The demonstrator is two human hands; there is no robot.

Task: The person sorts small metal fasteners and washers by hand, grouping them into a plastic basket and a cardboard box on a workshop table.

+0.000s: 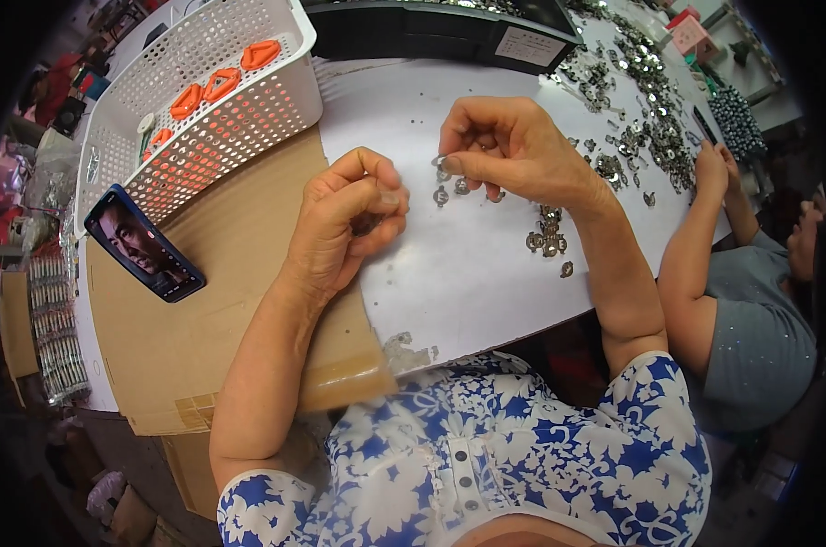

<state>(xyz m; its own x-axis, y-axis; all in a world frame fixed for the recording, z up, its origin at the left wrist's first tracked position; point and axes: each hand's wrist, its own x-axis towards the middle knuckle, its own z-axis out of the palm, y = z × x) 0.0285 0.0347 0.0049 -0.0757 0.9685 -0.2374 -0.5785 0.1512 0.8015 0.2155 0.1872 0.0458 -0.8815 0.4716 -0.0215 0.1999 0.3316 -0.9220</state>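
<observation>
My right hand (522,153) pinches a small round metal piece (440,168) between thumb and index finger, over the white tabletop (449,283). Under its fingers lie a few similar loose metal pieces (441,196). To the left, my left hand (351,211) is closed, fingertips pressed together and facing the right hand. Something small and pale shows at its fingertips, too small to name. A little cluster of flat metal pieces (548,235) lies near my right wrist, with one more piece (567,269) just below it.
A white perforated basket (203,137) holds orange parts at the far left. Before it, a phone (144,244) leans on a cardboard sheet (240,319). A black bin (431,35) stands at the back. Metal pieces (645,137) spread at right, near a co-worker's hands (715,171).
</observation>
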